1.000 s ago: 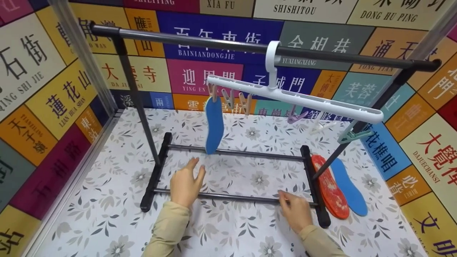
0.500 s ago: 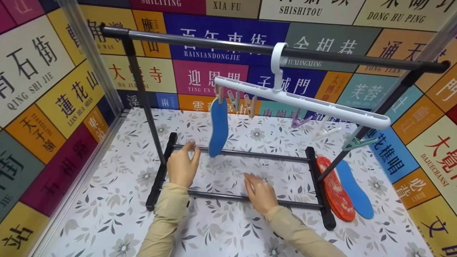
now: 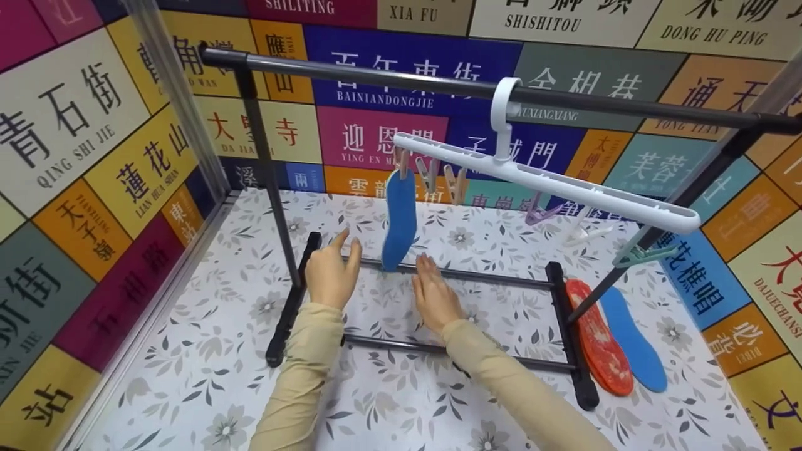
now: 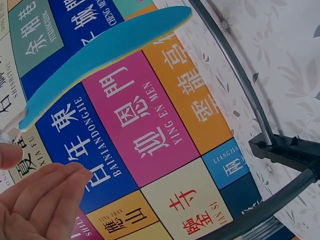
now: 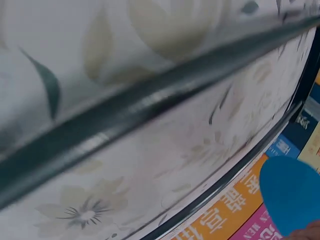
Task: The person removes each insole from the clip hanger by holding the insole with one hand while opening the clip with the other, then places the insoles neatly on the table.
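Note:
A blue insole (image 3: 400, 219) hangs by its upper end from a beige clothespin (image 3: 401, 163) at the left end of a white hanger (image 3: 545, 180). My left hand (image 3: 332, 274) is left of the insole, fingers loosely extended, holding nothing. In the left wrist view the insole (image 4: 105, 55) appears whole, apart from the fingers (image 4: 50, 200). Just right of the insole's lower end is my right hand (image 3: 434, 294), its fingers extended; the head view does not settle whether they touch it. The right wrist view catches part of the insole (image 5: 292, 192) and only a sliver of the hand.
The hanger hooks over the top bar (image 3: 376, 76) of a black rack. More clothespins, including a purple one (image 3: 542, 210) and a green one (image 3: 645, 254), hang along it. A red insole (image 3: 598, 338) and another blue insole (image 3: 633, 341) lie right of the rack on the floral surface.
My right hand has moved left and forward from the rack's right side to beside the hanging insole. My left hand has risen slightly, staying left of it. The view has shifted a little.

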Action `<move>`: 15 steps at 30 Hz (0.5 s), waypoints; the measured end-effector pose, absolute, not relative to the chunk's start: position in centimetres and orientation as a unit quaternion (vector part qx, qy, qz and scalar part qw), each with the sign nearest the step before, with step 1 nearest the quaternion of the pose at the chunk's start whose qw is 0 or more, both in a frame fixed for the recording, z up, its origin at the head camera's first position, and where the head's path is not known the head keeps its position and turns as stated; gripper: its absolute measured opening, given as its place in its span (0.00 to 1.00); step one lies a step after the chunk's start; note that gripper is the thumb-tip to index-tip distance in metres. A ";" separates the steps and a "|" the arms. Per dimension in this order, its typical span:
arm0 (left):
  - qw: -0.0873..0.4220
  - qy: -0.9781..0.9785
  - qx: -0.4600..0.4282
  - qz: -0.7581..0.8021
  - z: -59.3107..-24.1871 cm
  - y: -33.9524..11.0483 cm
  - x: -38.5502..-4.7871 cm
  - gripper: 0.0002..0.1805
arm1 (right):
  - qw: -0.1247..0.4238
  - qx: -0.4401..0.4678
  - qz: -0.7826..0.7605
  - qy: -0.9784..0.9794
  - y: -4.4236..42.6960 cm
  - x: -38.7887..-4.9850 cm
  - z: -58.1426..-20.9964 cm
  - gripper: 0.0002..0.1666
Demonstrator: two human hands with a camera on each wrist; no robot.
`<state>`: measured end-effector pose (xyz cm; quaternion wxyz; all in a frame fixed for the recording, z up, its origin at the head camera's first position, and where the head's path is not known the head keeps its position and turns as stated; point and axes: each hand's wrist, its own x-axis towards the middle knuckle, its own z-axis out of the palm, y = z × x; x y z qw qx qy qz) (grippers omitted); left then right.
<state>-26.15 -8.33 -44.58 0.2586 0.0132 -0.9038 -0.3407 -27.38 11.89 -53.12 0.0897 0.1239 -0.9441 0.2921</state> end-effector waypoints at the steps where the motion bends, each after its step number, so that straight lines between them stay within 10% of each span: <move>1: 0.261 -0.904 0.014 -0.339 -44.5 -8.3 -26.3 0.22 | 0.088 0.124 0.295 -0.943 11.8 -27.9 -53.0 0.32; 15: 0.273 -0.898 0.033 -0.343 -43.8 -8.6 -26.5 0.22 | 0.026 0.095 0.322 -0.941 9.0 -32.8 -51.7 0.52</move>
